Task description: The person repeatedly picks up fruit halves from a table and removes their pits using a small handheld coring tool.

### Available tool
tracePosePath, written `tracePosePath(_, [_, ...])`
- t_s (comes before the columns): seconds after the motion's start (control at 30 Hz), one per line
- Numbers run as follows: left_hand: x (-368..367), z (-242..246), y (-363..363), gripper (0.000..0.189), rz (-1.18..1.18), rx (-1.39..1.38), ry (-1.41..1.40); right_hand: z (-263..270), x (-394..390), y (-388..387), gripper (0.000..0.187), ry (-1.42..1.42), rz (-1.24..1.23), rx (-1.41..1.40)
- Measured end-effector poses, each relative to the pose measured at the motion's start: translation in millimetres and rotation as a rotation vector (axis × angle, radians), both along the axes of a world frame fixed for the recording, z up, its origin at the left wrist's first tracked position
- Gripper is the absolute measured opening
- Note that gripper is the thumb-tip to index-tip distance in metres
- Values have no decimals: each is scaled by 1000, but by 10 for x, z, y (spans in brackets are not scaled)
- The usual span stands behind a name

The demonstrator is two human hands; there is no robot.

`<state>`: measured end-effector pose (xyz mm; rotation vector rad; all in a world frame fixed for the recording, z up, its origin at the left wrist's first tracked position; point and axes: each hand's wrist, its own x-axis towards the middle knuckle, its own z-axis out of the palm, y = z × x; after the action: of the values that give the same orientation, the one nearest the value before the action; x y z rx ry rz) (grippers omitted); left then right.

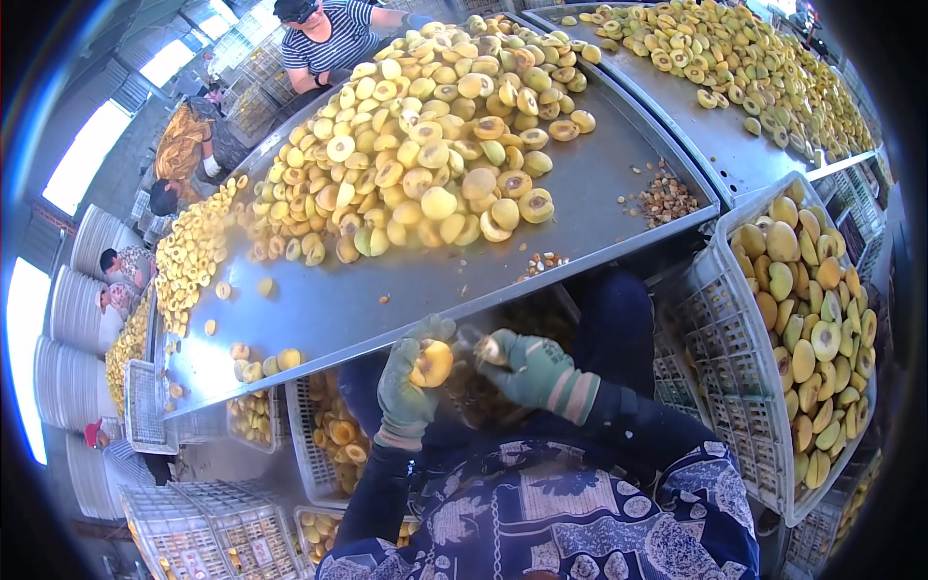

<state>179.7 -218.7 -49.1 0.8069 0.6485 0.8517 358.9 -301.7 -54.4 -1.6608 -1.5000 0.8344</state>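
My left hand, in a green-and-white work glove, grips a yellow halved stone fruit, probably a peach or apricot. Its brownish cut side faces up towards me. My right hand, gloved alike, is closed around a small pitting tool or knife with a pale handle end. The dark tip is blurred and points towards the fruit, a short gap away. Both hands are just off the near edge of a metal sorting table. A large heap of fruit halves lies on that table.
Fruit stones lie at the table's right corner, more pits by the near edge. A plastic crate full of halves stands at my right; another crate sits low left. Across the table is a co-worker in stripes.
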Motion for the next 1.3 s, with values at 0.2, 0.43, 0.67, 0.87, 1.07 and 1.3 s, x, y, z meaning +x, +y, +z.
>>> tracePosePath(0.2, [216, 164, -108, 53, 17, 192, 70, 130, -267, -121, 29, 151, 62, 39])
tracePosePath(0.43, [372, 119, -179, 50, 199, 370, 184, -16, -380, -96, 24, 230, -22, 84])
tracePosePath(0.67, [360, 111, -166, 48, 216, 450, 290, 6, -376, -42, 23, 259, 26, -42])
tracePosePath(0.87, [267, 0, -52, 48, 115, 554, 451, 17, -318, -5, 19, 218, 136, -97])
tracePosePath(1.07, [403, -22, -84, 48, 195, 545, 288, -92, -599, -47, 14, 913, -104, 96])
tracePosePath(1.3, [321, -38, -33, 41, 92, 602, 354, -135, -388, -50, 14, 495, 21, -61])
